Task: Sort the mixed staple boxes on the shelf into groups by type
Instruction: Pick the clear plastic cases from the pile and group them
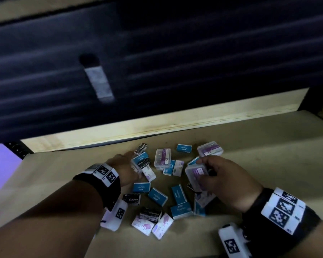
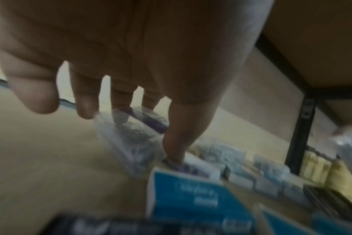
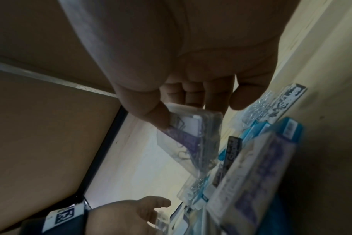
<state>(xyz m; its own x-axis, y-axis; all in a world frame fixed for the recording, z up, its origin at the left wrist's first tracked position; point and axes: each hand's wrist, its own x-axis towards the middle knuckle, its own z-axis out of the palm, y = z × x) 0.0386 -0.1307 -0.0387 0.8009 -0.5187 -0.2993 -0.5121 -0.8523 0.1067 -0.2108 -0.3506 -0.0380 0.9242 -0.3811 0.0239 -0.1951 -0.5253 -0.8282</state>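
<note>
Mixed boxes lie scattered on the tan shelf [image 1: 259,146]: blue staple boxes [image 1: 179,194], black staple boxes [image 1: 131,199], white-and-purple boxes [image 1: 162,227] and clear plastic cases with purple labels [image 1: 162,159]. My left hand [image 1: 128,168] is at the pile's left edge. It pinches a clear case [image 2: 131,139] between thumb and fingers, though the left wrist view is blurred. My right hand [image 1: 203,171] is on the pile's right side and grips another clear purple-labelled case [image 3: 191,139], lifted off the shelf. One more clear case [image 1: 210,148] lies just beyond it.
A pale wooden lip [image 1: 157,125] runs along the back of the shelf, with a dark ribbed wall above it. A black upright post [image 2: 299,139] and an upper board [image 2: 322,39] stand at the right. Yellowish bottles [image 2: 319,168] sit beside that post. Bare shelf surface [image 1: 54,174] lies left of the pile.
</note>
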